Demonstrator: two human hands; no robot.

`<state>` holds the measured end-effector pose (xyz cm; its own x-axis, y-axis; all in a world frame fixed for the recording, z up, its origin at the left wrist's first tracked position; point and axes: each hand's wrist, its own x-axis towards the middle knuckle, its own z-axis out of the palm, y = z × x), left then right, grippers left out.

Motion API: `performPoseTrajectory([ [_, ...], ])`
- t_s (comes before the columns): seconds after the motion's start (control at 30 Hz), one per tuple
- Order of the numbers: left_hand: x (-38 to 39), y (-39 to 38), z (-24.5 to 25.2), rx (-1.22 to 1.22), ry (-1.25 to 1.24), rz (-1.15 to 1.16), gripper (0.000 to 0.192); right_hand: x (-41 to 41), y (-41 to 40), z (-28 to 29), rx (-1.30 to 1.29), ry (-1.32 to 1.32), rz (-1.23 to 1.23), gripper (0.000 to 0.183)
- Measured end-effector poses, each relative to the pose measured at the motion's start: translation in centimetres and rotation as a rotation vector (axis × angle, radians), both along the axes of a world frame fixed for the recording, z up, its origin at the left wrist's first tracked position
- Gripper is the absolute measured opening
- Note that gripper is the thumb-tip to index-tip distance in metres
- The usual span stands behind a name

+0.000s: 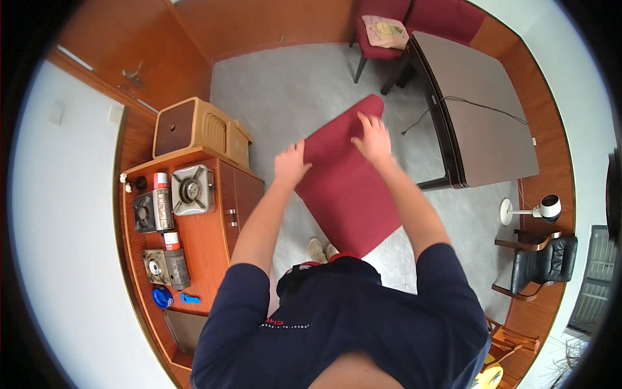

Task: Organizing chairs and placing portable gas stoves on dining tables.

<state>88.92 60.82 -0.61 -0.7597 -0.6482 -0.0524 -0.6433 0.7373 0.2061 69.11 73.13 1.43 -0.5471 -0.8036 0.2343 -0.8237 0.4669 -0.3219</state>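
Observation:
A dark red cloth or mat (352, 194) is spread in front of me, its lower end by my shoes (318, 249). Its far right corner looks curled or folded, and its outline is roughly rectangular. At the left edge is my left hand (290, 165), thumb and fingertips overlapping the red material; whether they pinch it is unclear. Over the upper right part is my right hand (375, 138), fingers and thumb apart, holding nothing. Contact between that hand and the material cannot be made out.
On my left, a wooden cabinet (201, 257) bears portable gas stoves (193, 189), gas canisters and a blue round item (162, 296). Behind it stands a tan box-like unit (204, 126). A dark table (486, 116) with a cord, a red chair (381, 51) and a black armchair (539, 262) stand right.

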Motion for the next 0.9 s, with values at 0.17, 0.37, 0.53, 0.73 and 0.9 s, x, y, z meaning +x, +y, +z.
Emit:
performPoseTrajectory([
  [0.17, -2.4, -5.4, -0.4, -0.015, 0.029, -0.005, 0.073, -6.0, -6.7, 1.1, 0.315, 0.295, 0.304, 0.079],
  [0.37, -2.5, -10.6, -1.1, -0.046, 0.049, -0.034, 0.072, -9.9, -14.3, -0.1, 0.353, 0.375, 0.565, 0.082],
  [0.53, -4.1, -12.4, -1.3, -0.041, 0.184, -0.109, 0.066, -13.6, -16.8, -0.9, 0.420, 0.166, 0.738, 0.071],
  [0.73, -7.8, -16.0, -1.0, 0.039, 0.162, -0.184, 0.065, -15.7, -17.2, -1.2, 0.447, 0.105, 0.566, 0.069],
  [0.9, -10.5, -17.6, -1.2, 0.089, 0.255, -0.271, 0.064, -16.8, -16.7, 0.0, 0.429, 0.112, 0.453, 0.064],
])
